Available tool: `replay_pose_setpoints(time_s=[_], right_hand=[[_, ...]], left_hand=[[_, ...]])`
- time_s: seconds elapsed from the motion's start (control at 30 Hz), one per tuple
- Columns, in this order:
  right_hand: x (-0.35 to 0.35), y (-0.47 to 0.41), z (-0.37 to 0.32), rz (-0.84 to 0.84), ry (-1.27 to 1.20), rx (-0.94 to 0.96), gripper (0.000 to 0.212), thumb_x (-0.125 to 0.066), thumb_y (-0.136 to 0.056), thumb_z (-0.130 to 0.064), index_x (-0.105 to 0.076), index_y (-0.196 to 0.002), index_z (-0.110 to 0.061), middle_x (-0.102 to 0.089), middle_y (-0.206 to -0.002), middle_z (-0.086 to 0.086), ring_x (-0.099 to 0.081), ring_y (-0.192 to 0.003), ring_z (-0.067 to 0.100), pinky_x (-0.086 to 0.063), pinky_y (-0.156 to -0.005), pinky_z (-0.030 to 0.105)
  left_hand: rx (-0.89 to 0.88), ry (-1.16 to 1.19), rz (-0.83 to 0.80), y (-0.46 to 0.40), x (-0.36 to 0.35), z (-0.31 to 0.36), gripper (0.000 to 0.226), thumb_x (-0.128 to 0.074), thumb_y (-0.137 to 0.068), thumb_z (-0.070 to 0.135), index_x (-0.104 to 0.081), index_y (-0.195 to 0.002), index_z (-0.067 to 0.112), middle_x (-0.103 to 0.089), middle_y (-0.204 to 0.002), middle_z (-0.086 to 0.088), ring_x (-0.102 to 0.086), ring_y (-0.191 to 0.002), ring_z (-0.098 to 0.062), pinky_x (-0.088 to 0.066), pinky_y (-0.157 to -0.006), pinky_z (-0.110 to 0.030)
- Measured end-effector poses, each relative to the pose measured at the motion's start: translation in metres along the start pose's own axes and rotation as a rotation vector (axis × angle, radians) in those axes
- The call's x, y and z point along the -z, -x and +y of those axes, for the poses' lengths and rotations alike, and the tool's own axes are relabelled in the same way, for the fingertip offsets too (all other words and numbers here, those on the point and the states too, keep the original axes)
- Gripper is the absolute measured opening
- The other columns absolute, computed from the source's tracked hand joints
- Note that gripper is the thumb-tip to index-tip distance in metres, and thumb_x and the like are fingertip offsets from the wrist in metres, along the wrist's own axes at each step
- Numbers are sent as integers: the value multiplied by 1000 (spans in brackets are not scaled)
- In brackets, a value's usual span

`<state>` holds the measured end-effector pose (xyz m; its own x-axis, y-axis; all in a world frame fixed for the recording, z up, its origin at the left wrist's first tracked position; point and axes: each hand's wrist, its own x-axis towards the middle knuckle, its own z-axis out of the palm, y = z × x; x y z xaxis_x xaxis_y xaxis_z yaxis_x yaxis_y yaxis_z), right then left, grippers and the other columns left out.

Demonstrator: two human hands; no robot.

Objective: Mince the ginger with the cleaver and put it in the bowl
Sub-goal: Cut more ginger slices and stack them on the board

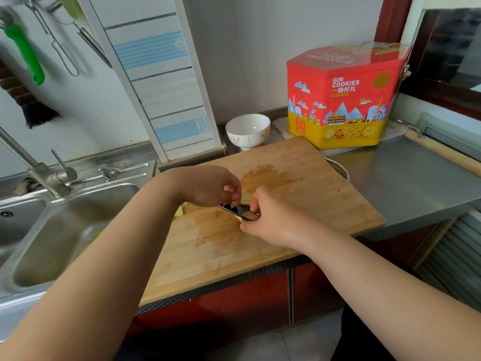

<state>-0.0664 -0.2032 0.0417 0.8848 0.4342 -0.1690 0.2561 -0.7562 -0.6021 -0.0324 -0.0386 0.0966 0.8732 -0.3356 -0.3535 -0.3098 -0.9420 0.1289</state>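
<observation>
My left hand [208,187] and my right hand [270,220] meet over the middle of the wooden cutting board [325,199]. The cleaver [231,209] shows only as a short dark strip between them, and my right hand grips its hidden handle. My left fingers curl down against the blade and hold a pale yellow piece of ginger [246,197]. Another pale ginger bit [182,211] peeks out under my left wrist. The white bowl [247,130] stands empty behind the board's far left corner.
A steel sink [67,230] with a tap [39,170] lies left of the board. A red and yellow cookie tin [343,100] stands at the back right on the steel counter [411,183]. Utensils hang on the left wall.
</observation>
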Motion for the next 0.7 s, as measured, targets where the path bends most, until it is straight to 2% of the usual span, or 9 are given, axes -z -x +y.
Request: replay_pose_setpoints(time_s=[0.17,0.3,0.47,0.6,0.7], right_hand=[[-6,1,2,-6,-2,6,31,-61,-91,-43,-41,-103,-23,-52,-84,-5,-49,-64,13,-38,-56,31],[-9,2,2,0,-6,8,29,-61,-92,-42,-41,-102,-24,-49,-83,-9,-49,-63,10,-37,-53,29],[-11,8,1,10,11,38,30,-60,-93,-40,-43,-109,-20,-45,-79,-11,-45,-59,6,-31,-49,26],[-11,15,-2,11,25,75,31,-59,-94,-39,-44,-111,-18,-45,-76,-10,-42,-58,6,-30,-48,26],[-12,19,-5,22,30,106,34,-59,-94,-39,-45,-115,-17,-44,-76,-11,-40,-57,4,-31,-48,25]], left_hand=[[30,-96,-91,-6,-6,1,23,-42,-100,24,-62,-111,22,-58,-110,10,-54,-99,-11,-44,-89,-30],[41,-144,-155,-14,-13,2,22,-40,-101,28,-57,-115,25,-51,-116,6,-53,-102,-16,-44,-93,-36],[60,-190,-199,-24,-18,4,17,-36,-103,29,-51,-110,26,-49,-116,2,-49,-93,-13,-39,-84,-31],[82,-228,-226,-31,-18,4,17,-35,-103,31,-50,-111,26,-53,-120,0,-52,-102,-19,-42,-92,-36],[95,-208,-243,-38,-19,2,21,-36,-103,29,-51,-118,26,-53,-123,2,-50,-102,-16,-41,-91,-34]])
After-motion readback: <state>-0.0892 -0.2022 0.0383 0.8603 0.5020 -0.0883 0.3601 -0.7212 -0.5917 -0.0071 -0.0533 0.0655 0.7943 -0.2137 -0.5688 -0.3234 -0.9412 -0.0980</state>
